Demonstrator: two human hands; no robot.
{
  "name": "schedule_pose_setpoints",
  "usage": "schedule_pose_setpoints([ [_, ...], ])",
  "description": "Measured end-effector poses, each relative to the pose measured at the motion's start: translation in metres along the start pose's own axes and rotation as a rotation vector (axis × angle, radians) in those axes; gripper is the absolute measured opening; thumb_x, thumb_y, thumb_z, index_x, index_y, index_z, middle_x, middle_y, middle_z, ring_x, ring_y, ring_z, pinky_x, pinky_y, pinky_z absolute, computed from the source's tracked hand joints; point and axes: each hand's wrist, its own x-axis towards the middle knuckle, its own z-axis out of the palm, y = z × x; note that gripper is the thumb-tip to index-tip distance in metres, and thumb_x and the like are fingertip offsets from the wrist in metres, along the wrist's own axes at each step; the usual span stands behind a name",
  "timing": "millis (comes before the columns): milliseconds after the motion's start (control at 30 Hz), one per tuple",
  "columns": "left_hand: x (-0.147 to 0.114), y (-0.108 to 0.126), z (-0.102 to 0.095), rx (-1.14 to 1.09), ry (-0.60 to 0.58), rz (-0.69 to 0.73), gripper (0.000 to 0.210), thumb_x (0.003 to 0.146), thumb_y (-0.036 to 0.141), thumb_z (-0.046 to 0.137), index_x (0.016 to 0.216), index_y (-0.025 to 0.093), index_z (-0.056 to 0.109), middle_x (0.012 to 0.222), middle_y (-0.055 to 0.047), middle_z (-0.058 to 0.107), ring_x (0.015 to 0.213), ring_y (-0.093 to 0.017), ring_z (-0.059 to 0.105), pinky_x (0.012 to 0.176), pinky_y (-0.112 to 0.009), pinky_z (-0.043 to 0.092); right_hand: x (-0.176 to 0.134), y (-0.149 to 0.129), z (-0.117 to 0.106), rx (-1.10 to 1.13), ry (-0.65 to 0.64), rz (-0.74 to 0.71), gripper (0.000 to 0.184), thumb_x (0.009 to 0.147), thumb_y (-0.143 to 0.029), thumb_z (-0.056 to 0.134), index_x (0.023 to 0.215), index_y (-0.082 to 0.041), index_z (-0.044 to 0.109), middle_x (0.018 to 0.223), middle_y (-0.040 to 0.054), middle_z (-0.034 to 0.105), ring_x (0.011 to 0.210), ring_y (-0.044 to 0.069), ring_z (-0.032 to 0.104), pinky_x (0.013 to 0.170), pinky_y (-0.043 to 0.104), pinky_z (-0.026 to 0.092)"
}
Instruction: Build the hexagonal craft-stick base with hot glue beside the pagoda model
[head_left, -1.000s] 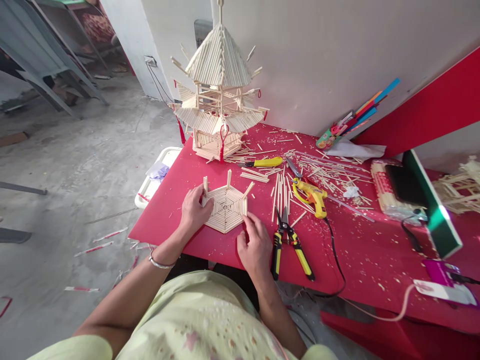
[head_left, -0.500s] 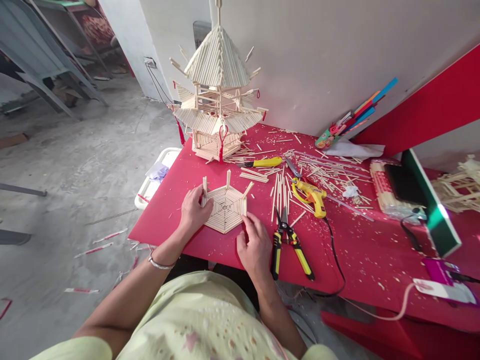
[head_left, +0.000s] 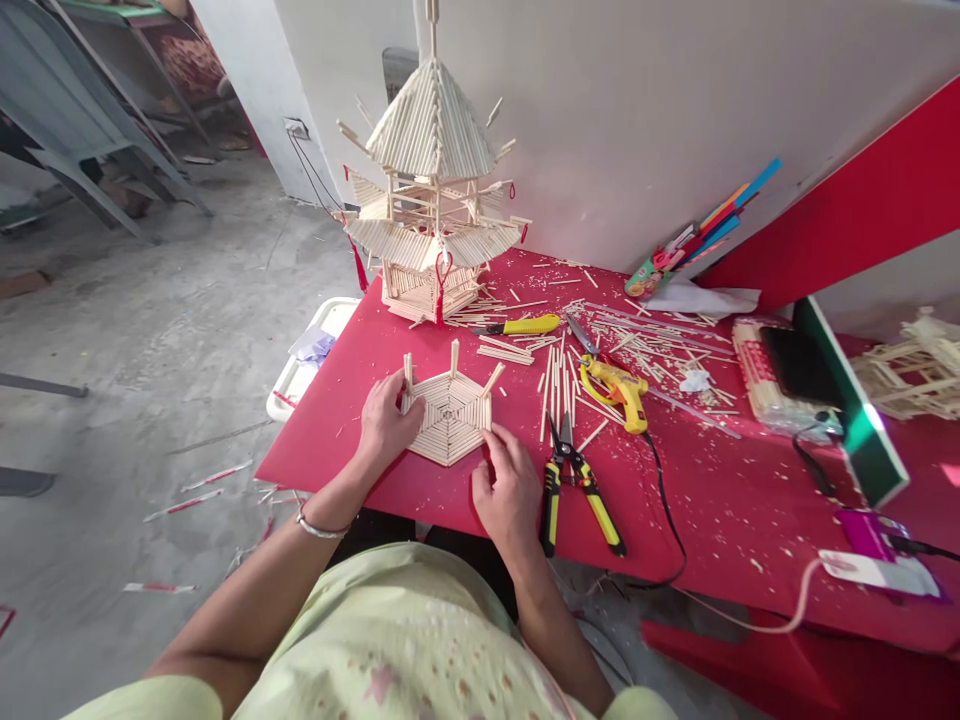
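On the red tabletop lies a hexagonal base of wooden sticks (head_left: 450,425), laid in nested rings, with short upright stick posts (head_left: 454,358) at its far corners. My left hand (head_left: 388,418) grips its left side, fingers around the left post and thumb on the panel. At the right corner, the fingertips of my right hand (head_left: 510,485) hold the edge, with the fingers bent and the thumb lower. Pruning shears (head_left: 576,485) lie just right of that hand, blades pointing away. Beyond the base stands a tall pagoda model of sticks (head_left: 436,200) with red tassels.
A yellow glue gun (head_left: 619,390), a yellow cutter knife (head_left: 529,325), scissors (head_left: 583,337) and loose sticks (head_left: 559,385) cover the table's middle. Farther right are a pen cup (head_left: 649,272), packed sticks (head_left: 757,375) and a phone (head_left: 810,365). A white tray (head_left: 281,385) is beyond the left edge.
The view has shifted very slightly. Both hands keep their places on the hexagonal stick base, and nothing else has visibly moved.
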Motion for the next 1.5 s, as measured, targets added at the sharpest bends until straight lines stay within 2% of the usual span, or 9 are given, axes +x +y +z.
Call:
schedule_pose_setpoints([
  [233, -0.0001, -0.001, 0.0001, 0.001, -0.003, 0.013, 0.026, 0.081, 0.024, 0.06, 0.106, 0.023, 0.067, 0.098, -0.006, 0.07, 0.093, -0.026, 0.063, 0.087, -0.04, 0.049, 0.0, 0.0004, 0.0005, -0.007, 0.011, 0.005, 0.051, 0.088, -0.008, 0.053, 0.137, -0.018, 0.065, 0.141, 0.0105, 0.065, 0.125, 0.027, 0.064, 0.109, 0.041, 0.053],
  [467, -0.0024, -0.0023, -0.0022, -0.01, 0.004, 0.032, 0.018, 0.082, 0.024, 0.06, 0.099, 0.023, 0.064, 0.092, -0.004, 0.067, 0.086, -0.023, 0.06, 0.079, -0.037, 0.047, 0.0003, 0.0006, 0.0019, -0.005, 0.038, -0.006, 0.053, 0.087, -0.007, 0.051, 0.138, -0.018, 0.063, 0.14, 0.011, 0.066, 0.126, 0.026, 0.064, 0.108, 0.043, 0.053],
  [700, -0.0036, -0.0064, -0.002, -0.042, 0.01, 0.048, 0.028, 0.082, 0.023, 0.061, 0.11, 0.022, 0.065, 0.104, -0.006, 0.071, 0.094, -0.026, 0.061, 0.086, -0.04, 0.047, 0.0006, -0.0002, 0.0015, -0.01, 0.03, 0.006, 0.055, 0.087, -0.008, 0.051, 0.14, -0.018, 0.061, 0.138, 0.012, 0.066, 0.126, 0.026, 0.064, 0.108, 0.044, 0.054],
  [1067, -0.005, -0.0057, -0.0059, -0.093, -0.004, 0.057, 0.024, 0.082, 0.022, 0.061, 0.105, 0.023, 0.063, 0.104, -0.006, 0.07, 0.094, -0.026, 0.063, 0.086, -0.04, 0.049, 0.0023, -0.0006, 0.0033, -0.01, 0.031, 0.025, 0.052, 0.09, -0.011, 0.05, 0.14, -0.018, 0.061, 0.138, 0.0125, 0.067, 0.124, 0.027, 0.065, 0.106, 0.046, 0.055],
  [1233, -0.0052, -0.008, -0.0052, -0.113, 0.007, 0.062, 0.027, 0.083, 0.022, 0.06, 0.11, 0.023, 0.063, 0.111, -0.007, 0.07, 0.103, -0.027, 0.064, 0.092, -0.042, 0.05, 0.0013, -0.0008, 0.0043, 0.017, 0.071, 0.079, 0.051, 0.091, -0.012, 0.048, 0.14, -0.018, 0.061, 0.134, 0.0139, 0.069, 0.119, 0.027, 0.067, 0.102, 0.045, 0.057],
  [1500, -0.0053, -0.0061, -0.0067, -0.103, -0.025, 0.011, 0.028, 0.083, 0.024, 0.06, 0.111, 0.024, 0.063, 0.11, -0.009, 0.07, 0.108, -0.028, 0.065, 0.098, -0.043, 0.051, 0.0037, -0.0021, 0.002, -0.001, 0.04, 0.026, 0.05, 0.094, -0.013, 0.048, 0.142, -0.018, 0.059, 0.134, 0.0136, 0.07, 0.122, 0.026, 0.066, 0.105, 0.046, 0.055],
])
